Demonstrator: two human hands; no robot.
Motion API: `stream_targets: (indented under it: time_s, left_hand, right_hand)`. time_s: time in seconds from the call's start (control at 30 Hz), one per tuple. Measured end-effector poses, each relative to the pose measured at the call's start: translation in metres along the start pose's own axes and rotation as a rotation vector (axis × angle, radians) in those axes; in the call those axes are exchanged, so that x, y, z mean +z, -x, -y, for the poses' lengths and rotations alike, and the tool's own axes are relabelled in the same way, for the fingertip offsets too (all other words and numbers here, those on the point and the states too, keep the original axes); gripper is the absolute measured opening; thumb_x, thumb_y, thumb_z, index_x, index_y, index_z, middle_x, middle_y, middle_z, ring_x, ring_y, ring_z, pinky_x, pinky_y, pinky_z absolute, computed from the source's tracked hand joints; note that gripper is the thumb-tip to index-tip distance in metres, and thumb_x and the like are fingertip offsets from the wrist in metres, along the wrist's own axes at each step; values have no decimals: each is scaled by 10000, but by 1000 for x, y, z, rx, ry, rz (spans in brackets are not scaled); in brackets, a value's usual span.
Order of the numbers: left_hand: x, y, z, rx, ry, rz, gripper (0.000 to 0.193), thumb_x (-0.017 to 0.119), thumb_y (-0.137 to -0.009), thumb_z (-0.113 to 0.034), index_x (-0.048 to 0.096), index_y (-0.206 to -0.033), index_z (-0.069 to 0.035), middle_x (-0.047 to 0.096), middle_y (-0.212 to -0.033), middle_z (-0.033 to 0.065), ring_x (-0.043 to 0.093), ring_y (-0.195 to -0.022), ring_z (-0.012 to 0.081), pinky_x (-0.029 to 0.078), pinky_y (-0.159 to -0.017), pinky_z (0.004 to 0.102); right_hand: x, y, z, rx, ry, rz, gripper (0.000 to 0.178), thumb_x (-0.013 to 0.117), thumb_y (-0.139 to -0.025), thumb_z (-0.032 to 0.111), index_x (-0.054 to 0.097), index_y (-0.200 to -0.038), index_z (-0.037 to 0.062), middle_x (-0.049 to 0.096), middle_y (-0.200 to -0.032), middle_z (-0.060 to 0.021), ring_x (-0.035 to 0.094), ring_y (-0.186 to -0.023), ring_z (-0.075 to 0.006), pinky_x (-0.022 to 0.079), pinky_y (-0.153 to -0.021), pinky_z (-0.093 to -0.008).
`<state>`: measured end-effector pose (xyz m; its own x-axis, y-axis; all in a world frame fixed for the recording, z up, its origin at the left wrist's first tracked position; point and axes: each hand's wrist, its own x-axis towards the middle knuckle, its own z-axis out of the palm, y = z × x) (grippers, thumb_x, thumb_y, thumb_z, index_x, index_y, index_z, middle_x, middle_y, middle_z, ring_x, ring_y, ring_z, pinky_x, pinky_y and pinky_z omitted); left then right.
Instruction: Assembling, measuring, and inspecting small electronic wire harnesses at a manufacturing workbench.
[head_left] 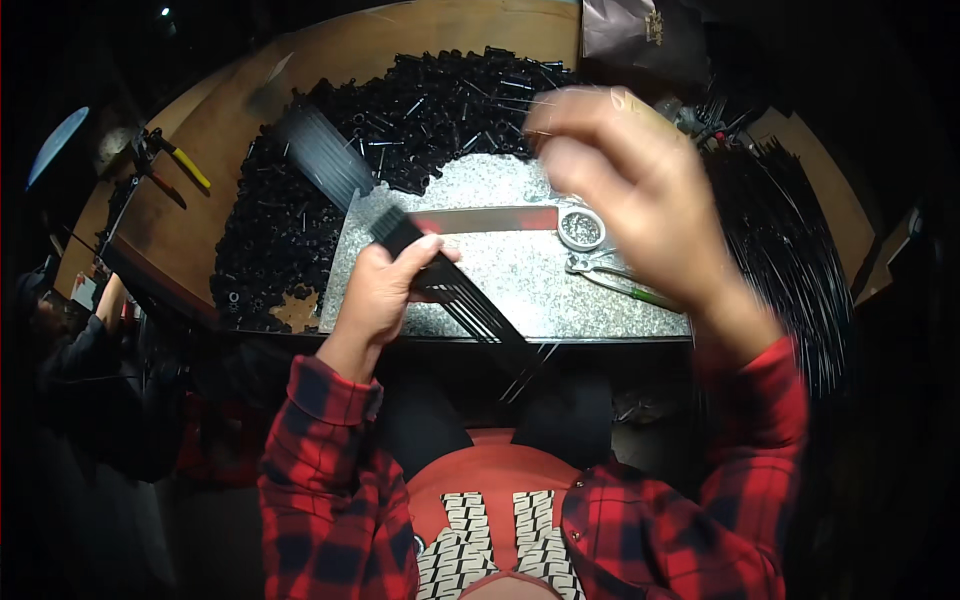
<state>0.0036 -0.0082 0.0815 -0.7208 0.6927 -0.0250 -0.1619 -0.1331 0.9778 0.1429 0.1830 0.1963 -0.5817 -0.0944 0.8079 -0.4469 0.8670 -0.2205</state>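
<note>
My left hand (385,285) is closed round a bundle of thin black rods (425,265), held slantwise over a speckled light slab (520,290). The rods' far end fans out and is blurred; a few thin bright tips stick out at the near end, past the table's edge. My right hand (635,180) is raised over the slab's right side with fingers curled together, smeared by motion. Thin bright lines show beside its fingertips; what it pinches is unclear. Below it lie a round ring-shaped thing (581,229), a flat metal strip (490,219) and green-handled pliers (625,285).
Small black parts (420,110) are heaped behind and left of the slab. Long thin black rods (790,260) lie piled at right. Pliers with yellow and red handles (180,170) hang at the left wooden wall (200,220). A dark bag (640,45) stands behind. Another person (85,340) sits at far left.
</note>
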Motion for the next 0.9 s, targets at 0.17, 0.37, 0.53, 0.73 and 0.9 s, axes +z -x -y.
stream_targets:
  time_s: [0.17,0.37,0.53,0.73,0.9]
  left_hand:
    - [-9,4,74,34,402,-260,227,550,-928,-201,580,-1011,8,651,-1004,157,658,-777,197,567,-604,340]
    - [10,33,88,69,579,-348,238,510,-956,-216,550,-1056,-3,619,-1058,150,640,-881,216,575,-706,377]
    - [38,49,85,-24,635,-144,385,457,-976,-325,502,-1165,7,584,-1130,165,626,-962,249,558,-799,377]
    - [36,81,71,-321,239,347,312,492,-965,-205,507,-1173,27,645,-1021,201,668,-884,242,552,-747,311]
    - [34,85,49,-4,15,279,218,518,-948,-136,565,-1091,21,675,-929,142,624,-681,114,505,-610,229]
  right_hand:
    - [104,148,50,1213,-1306,389,227,482,-973,223,471,-1074,19,561,-820,-69,600,-649,-124,515,-528,-257]
    - [147,168,37,1243,-1466,-197,485,301,-1002,420,470,-1137,-14,573,-734,-118,534,-520,-162,469,-459,-249]
    - [115,143,6,1304,-1228,-491,389,412,-988,351,532,-1051,-13,547,-640,-86,515,-468,-133,421,-381,-235]
    - [34,96,-23,1012,-867,-81,356,459,-964,295,604,-919,-27,533,-611,-50,493,-421,-92,374,-333,-206]
    - [34,85,-13,832,-601,401,196,545,-920,179,594,-829,13,509,-595,-1,479,-438,-66,357,-373,-215]
